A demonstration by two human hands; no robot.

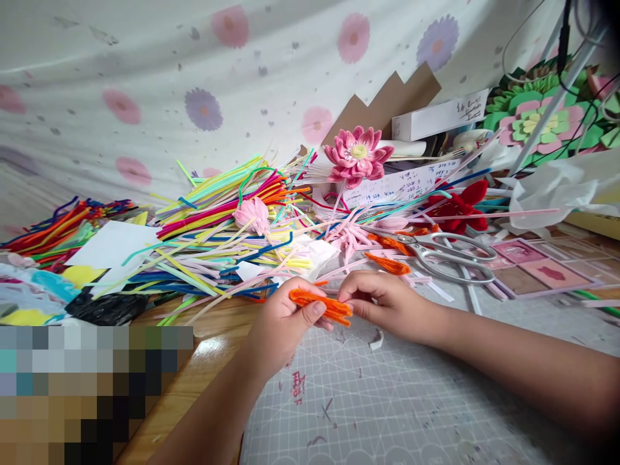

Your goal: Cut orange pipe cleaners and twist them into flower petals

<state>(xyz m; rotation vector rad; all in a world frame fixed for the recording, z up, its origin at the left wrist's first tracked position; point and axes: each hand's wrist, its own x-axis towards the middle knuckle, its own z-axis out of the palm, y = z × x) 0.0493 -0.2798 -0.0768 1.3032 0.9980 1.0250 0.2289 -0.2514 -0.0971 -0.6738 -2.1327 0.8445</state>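
Folded orange pipe cleaners (334,310) lie pinched between the thumb and fingers of my left hand (285,323). My right hand (387,307) has its thumb and fingertips closed on the right end of the same orange bundle. Both hands are over the grey cutting mat (368,400). Just beyond my right hand lie more looped orange pipe cleaner pieces (387,263) and a pair of silver scissors (450,255). A small white scrap (376,340) rests on the mat below the hands.
Heaps of coloured pipe cleaners (217,252) spread across the left and back. Behind stand a pink pipe cleaner flower (358,155) and a red one (458,206). At right are a makeup palette (547,268) and crumpled white plastic (552,194). A black plastic bag (104,310) lies left.
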